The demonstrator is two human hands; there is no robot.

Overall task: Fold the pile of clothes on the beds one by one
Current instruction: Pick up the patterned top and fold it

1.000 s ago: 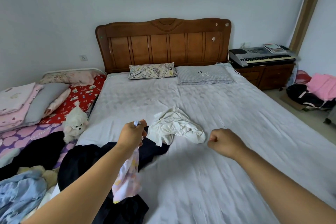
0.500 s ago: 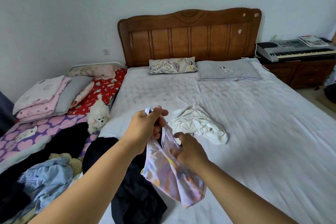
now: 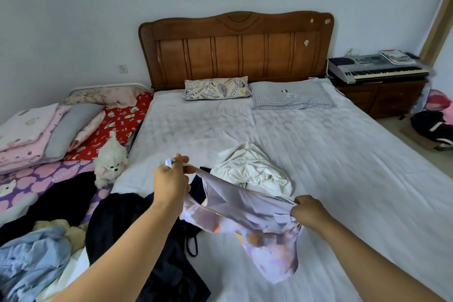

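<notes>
A small lilac patterned garment point(image 3: 245, 213) hangs stretched between my two hands above the big bed point(image 3: 343, 167). My left hand point(image 3: 171, 179) pinches one end of it, raised near the bed's left side. My right hand point(image 3: 308, 211) grips the other end, lower and to the right. A crumpled white garment point(image 3: 252, 169) lies on the sheet just beyond the stretched cloth. Dark clothes point(image 3: 137, 235) are heaped under my left arm at the bed's near left corner. More clothes, black point(image 3: 56, 198) and light blue point(image 3: 31, 257), lie piled at the far left.
Two pillows point(image 3: 217, 88) lie at the wooden headboard. A smaller bed on the left carries folded blankets point(image 3: 29, 135) and a white plush dog point(image 3: 110, 159). A keyboard point(image 3: 375, 70) sits on a cabinet at the right, with bags point(image 3: 434, 125) on the floor.
My right hand, a bare fist a second ago, has taken hold of the lilac garment and pulled it out to the right. The garment now spans both hands instead of dangling from the left.
</notes>
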